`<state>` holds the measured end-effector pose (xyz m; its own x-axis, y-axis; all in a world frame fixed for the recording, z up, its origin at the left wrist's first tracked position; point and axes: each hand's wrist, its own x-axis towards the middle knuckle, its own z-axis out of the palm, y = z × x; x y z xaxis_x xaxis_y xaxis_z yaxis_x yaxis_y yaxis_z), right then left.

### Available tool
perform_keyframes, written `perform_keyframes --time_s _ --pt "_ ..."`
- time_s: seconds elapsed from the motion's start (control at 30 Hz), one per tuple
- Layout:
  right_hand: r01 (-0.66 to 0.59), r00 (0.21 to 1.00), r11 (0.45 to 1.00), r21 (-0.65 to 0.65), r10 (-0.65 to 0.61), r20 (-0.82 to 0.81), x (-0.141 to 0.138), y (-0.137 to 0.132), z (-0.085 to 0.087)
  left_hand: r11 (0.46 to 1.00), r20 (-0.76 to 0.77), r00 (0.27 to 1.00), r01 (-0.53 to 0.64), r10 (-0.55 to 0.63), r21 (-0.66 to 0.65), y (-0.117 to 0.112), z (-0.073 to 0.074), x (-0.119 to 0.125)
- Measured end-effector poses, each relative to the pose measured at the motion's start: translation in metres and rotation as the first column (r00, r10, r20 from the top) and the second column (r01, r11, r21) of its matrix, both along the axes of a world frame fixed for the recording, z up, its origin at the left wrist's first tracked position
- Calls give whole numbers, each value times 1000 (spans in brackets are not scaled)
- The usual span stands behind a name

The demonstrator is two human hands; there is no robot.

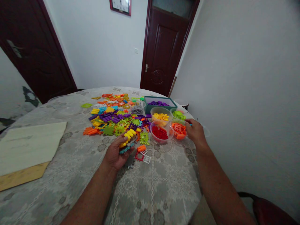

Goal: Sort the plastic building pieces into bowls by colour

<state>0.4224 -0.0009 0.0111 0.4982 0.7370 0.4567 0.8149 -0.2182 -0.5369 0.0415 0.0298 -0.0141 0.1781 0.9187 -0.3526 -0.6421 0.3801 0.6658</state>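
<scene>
My left hand point(117, 153) is curled around a small bundle of plastic building pieces point(127, 140), yellow on top with teal and grey ones below, just above the table. My right hand point(195, 132) rests at the table's right edge beside a clear bowl of orange pieces point(179, 130); its fingers are bent and seem to pinch something small that I cannot make out. A loose heap of coloured pieces point(114, 117) covers the middle of the round table point(154, 187). An orange piece point(141, 148) and small white grids lie right of my left hand.
Clear bowls hold red pieces point(160, 132), yellow pieces point(160, 117) and green pieces point(178, 115); a teal box point(159, 103) holds purple ones. Flat boards point(28, 147) lie at the table's left. Two dark doors stand behind. A red chair point(269, 209) is at lower right.
</scene>
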Motion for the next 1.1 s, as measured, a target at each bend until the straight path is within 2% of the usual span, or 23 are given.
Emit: perform_keyframes --time_s 0.17,0.3,0.43,0.57,0.67,0.77,0.93,1.03,1.1 --pt "-17 999 1000 25 16 40 -9 -3 0 1000 -10 1000 27 -27 10 -2 1 1" --pt "42 991 996 -80 -31 133 -11 1 -4 999 -6 999 39 -39 14 -3 2 2" --pt "45 986 983 -176 -16 165 -10 9 -11 997 3 998 60 -60 38 -3 1 1" --pt "16 990 991 -130 2 140 -13 12 -8 996 4 997 82 -82 46 -3 0 0" --pt "-17 999 1000 -2 17 28 -23 8 1 995 3 996 84 -84 49 -2 -2 0" --pt "-98 989 992 79 105 -102 -41 6 13 993 7 996 93 -93 67 -3 -4 0" --pt "-347 938 935 -66 346 -37 -80 16 20 993 17 996 84 -86 86 -4 -2 2" --pt "-392 918 907 -153 397 5 -96 25 15 993 6 996 92 -92 81 -4 -1 2" --pt "-360 927 922 -146 371 58 -101 27 12 993 -4 996 95 -94 74 -4 -1 2"
